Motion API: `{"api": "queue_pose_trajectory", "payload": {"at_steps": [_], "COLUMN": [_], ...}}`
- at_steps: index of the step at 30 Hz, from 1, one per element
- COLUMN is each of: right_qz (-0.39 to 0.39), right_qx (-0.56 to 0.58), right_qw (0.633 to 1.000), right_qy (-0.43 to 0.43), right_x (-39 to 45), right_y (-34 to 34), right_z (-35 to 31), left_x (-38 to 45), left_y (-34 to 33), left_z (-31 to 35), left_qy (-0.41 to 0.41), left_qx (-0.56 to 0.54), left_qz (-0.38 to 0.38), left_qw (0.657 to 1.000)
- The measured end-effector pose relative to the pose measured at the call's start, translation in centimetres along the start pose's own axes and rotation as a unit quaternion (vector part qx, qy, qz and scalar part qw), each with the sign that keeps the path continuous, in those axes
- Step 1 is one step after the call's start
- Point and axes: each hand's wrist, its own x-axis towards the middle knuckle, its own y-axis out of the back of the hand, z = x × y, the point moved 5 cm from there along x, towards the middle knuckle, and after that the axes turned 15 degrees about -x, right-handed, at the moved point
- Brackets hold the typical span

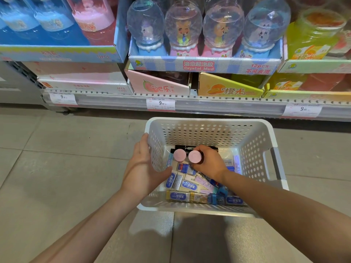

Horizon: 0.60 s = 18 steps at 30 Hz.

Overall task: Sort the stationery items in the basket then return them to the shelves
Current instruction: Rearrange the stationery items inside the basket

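A white perforated basket (254, 149) stands on the floor in front of the shelves. Its bottom is covered with several boxed erasers (188, 185) in blue-and-white wrappers, and a black marker (187, 148) lies along the far wall. My left hand (144, 166) grips the basket's left wall, thumb inside. My right hand (209, 162) is inside the basket and grips a dark jar with a pink lid (195, 156). A second pink-lidded jar (179, 155) stands right beside it, to its left.
The shelf (209, 103) ahead carries price tags (160, 103) and display boxes: Crystal Mud globes (203, 66), a pink box (157, 85), an orange-yellow box (229, 88), blue and pink jars at upper left. Grey floor tiles (66, 168) surround the basket.
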Motion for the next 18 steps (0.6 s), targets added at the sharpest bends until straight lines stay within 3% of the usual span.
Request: {"api": "queue_pose_trajectory", "payload": {"at_steps": [11,18], "right_qz": [-0.011,-0.020], "right_qx": [-0.087,-0.082], "right_qw": [0.996,0.996], "right_qy": [0.020,0.030], "right_x": [0.60,0.89], "right_y": [-0.78,-0.75], "right_z": [-0.09,0.24], "left_x": [0.01,0.02], "left_y": [-0.02,0.01], "left_z": [-0.02,-0.04], "left_qy": [0.013,0.022], "left_qx": [0.001,-0.004], "left_qz": [0.001,-0.002], "left_qw": [1.000,1.000]}}
